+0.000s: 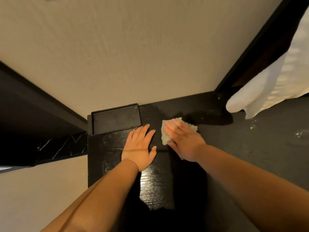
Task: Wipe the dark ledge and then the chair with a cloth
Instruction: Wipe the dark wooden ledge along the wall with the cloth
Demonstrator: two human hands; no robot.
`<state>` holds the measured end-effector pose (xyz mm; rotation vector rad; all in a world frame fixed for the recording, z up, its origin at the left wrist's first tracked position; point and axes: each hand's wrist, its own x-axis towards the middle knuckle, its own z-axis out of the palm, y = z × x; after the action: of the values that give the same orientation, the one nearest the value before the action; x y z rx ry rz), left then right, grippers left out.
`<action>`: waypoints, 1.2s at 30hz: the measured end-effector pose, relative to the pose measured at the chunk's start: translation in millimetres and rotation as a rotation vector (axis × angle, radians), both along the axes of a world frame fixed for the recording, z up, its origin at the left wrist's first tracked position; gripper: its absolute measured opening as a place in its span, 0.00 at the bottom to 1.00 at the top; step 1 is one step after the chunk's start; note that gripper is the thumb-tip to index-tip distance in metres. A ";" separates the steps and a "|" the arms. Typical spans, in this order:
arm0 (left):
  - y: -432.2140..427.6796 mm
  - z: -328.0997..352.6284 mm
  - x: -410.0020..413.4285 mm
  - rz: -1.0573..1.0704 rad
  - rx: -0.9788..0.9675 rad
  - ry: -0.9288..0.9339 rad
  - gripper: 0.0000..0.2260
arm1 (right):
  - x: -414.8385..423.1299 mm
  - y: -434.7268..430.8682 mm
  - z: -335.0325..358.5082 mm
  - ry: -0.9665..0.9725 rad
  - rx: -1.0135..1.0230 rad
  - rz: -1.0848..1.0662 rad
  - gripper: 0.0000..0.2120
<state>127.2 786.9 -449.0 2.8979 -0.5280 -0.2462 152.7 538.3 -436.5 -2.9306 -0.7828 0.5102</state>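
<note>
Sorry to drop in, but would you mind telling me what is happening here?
A person is wiping the dark ledge with a pale cloth. The right hand presses the cloth flat on the ledge with straight fingers, while the left hand rests open beside it, just in front of a shallow black tray. Wet streaks shine on the ledge. No chair is in view.

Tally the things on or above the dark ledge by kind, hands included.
Hands: 2, left hand and right hand
Cloth: 1, under the right hand
Black tray: 1
White fabric: 1
Total: 5
</note>
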 end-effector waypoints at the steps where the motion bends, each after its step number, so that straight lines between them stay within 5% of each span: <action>1: 0.3 -1.2 -0.8 -0.003 -0.006 -0.012 0.30 | 10.4 -7.8 -3.5 -0.011 -0.020 -0.025 0.33; 6: -0.9 3.2 0.7 0.017 0.009 0.016 0.30 | 57.2 0.2 4.4 0.034 -0.096 -0.354 0.33; 13: -1.6 0.2 3.7 0.013 0.000 0.001 0.30 | 36.5 11.3 1.5 -0.017 0.039 0.111 0.33; 20: -1.4 -0.8 3.7 0.014 -0.012 -0.029 0.30 | 74.4 25.9 -5.1 -0.052 0.028 -0.303 0.31; 27: -1.7 -2.6 2.8 0.022 -0.018 -0.026 0.31 | 84.7 39.6 -3.0 0.008 0.089 0.067 0.30; 33: -1.4 -3.6 2.6 0.027 -0.024 -0.025 0.31 | 87.1 52.4 -3.1 -0.006 0.112 -0.187 0.29; 36: -1.9 -2.9 2.3 0.027 -0.022 -0.016 0.32 | 68.8 80.4 -2.3 0.018 0.110 -0.093 0.28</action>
<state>129.5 785.0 -451.9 2.8859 -0.4909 -0.2120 221.5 618.6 -438.8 -2.8408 -0.6476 0.4698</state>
